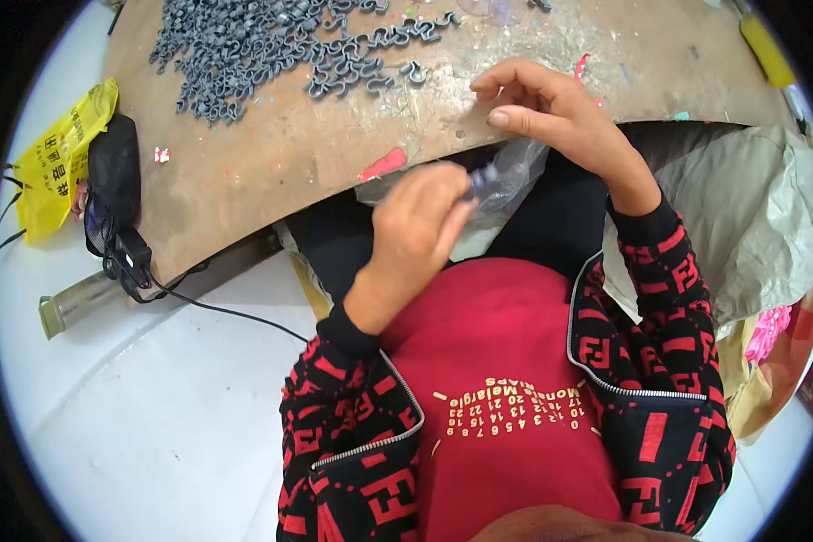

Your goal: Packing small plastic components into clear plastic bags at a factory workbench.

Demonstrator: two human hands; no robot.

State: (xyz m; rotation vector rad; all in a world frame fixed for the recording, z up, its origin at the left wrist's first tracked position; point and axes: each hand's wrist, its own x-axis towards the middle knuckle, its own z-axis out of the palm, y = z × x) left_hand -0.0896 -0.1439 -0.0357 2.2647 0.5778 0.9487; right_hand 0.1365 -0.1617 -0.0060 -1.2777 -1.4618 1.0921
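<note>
My left hand (pixel 417 219) is over the table's near edge, fingers curled and smeared by motion. A small grey-blue plastic clip (pixel 483 178) is blurred at its fingertips, above a clear plastic bag (pixel 508 194) that hangs between my knees. Just past the edge, my right hand (pixel 556 113) hovers over the table, its thumb apart from its bent fingers and nothing visible between them. Farther off, a big heap of grey curved plastic clips (pixel 244 54) covers the far left of the table, with several loose ones (pixel 361 77) trailing toward the middle.
Red scraps (pixel 384 163) lie on the worn brown table (pixel 271 149). Left of it are a yellow bag (pixel 68 163), a black mesh pouch (pixel 113 172) and a black cable (pixel 230 312). A pale sack (pixel 732 203) bulges at the right; a yellow object (pixel 766 50) lies at the far right.
</note>
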